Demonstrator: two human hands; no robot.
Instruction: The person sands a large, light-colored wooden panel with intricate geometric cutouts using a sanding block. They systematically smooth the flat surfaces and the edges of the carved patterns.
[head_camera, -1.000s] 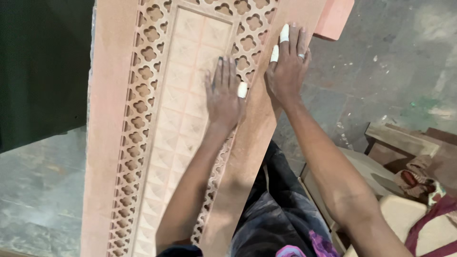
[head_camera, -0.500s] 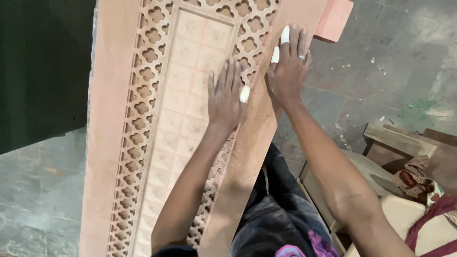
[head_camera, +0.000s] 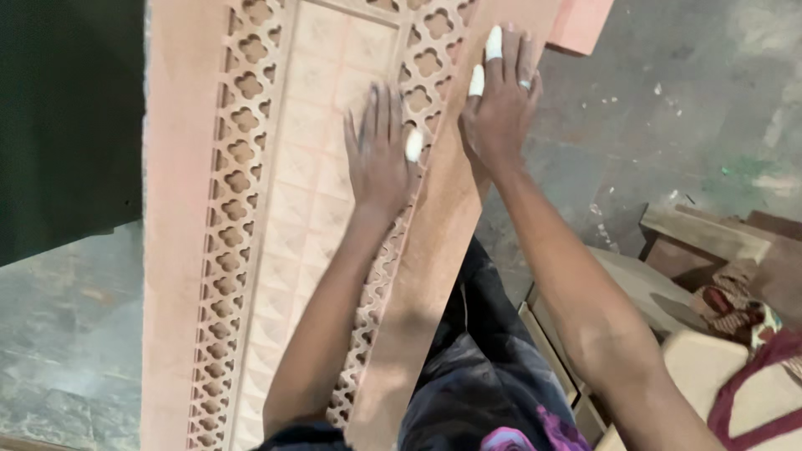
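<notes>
Head cam: 2 hands, left hand (head_camera: 380, 154) & right hand (head_camera: 499, 108), flat on 1 carved panel (head_camera: 175, 209).

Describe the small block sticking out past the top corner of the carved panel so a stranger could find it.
Start at the long reddish carved panel with lattice borders. Follow its plain right border up past the right hand to the top edge of the picture. There a small pink block juts over the grey floor; unlike the panel, its face is smooth and uncarved.

Left hand (head_camera: 380, 154) flat on carved stone panel (head_camera: 251, 250), right hand (head_camera: 499, 104) on its plain border
</notes>
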